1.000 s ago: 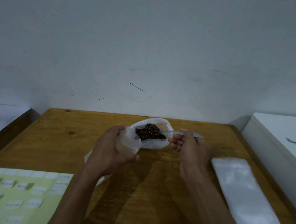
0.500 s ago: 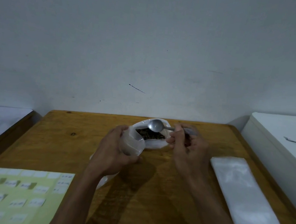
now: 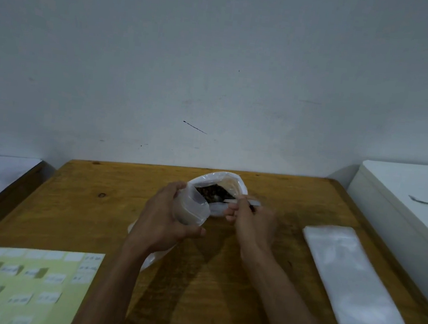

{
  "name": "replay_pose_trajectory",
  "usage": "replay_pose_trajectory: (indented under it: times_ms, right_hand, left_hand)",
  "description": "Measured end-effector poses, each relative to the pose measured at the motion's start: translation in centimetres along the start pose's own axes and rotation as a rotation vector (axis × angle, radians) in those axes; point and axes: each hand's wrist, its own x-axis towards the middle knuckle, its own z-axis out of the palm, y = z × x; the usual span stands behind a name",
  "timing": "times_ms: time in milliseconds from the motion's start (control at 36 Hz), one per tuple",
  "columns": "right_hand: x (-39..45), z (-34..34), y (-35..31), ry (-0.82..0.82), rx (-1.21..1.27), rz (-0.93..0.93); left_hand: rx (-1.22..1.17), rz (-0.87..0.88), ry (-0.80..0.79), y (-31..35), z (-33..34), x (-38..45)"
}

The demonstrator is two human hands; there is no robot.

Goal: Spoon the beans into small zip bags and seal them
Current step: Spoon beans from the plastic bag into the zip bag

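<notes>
dark brown beans (image 3: 213, 192) lie in a crumpled white plastic sack (image 3: 228, 183) at the far middle of the wooden counter (image 3: 84, 201). the right hand (image 3: 253, 217) pinches a thin metal spoon (image 3: 240, 201), its bowl down among them, seemingly scooping. the left hand (image 3: 166, 215) grips a small clear zip bag (image 3: 192, 208), mouth open, just beside. next, i'd guess: lift level and tip into that mouth.

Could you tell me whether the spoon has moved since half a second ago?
Yes. The spoon has dropped from above the big bean bag down into its opening, its bowl now among the beans; the right hand holds it.
</notes>
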Motion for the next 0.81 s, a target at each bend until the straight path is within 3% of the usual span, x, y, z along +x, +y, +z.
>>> replay_pose_trajectory:
  times_ms: [139, 528, 611, 694, 806]
  right_hand:
    - [0.3, -0.1, -0.5, 0.073, 0.224, 0.139]
    - [-0.8, -3.3, -3.7, -0.045, 0.336, -0.022]
    - [-2.0, -3.3, -4.8, -0.144, 0.231, -0.137]
    - [-3.2, -3.3, -5.4, -0.246, -0.022, -0.415]
    - [-3.6, -3.2, -5.4, -0.195, -0.117, -0.639]
  left_hand:
    - [-0.014, -0.001, 0.005, -0.1, -0.1, -0.1]
    - [-0.031, 0.011, 0.045, -0.1, -0.5, -0.3]
    - [-0.044, 0.027, 0.054, 0.0, -0.5, -0.4]
    - [-0.079, 0.027, 0.064, 0.3, -0.5, -0.5]
    - [-0.11, 0.029, 0.1, 0.4, -0.5, -0.5]
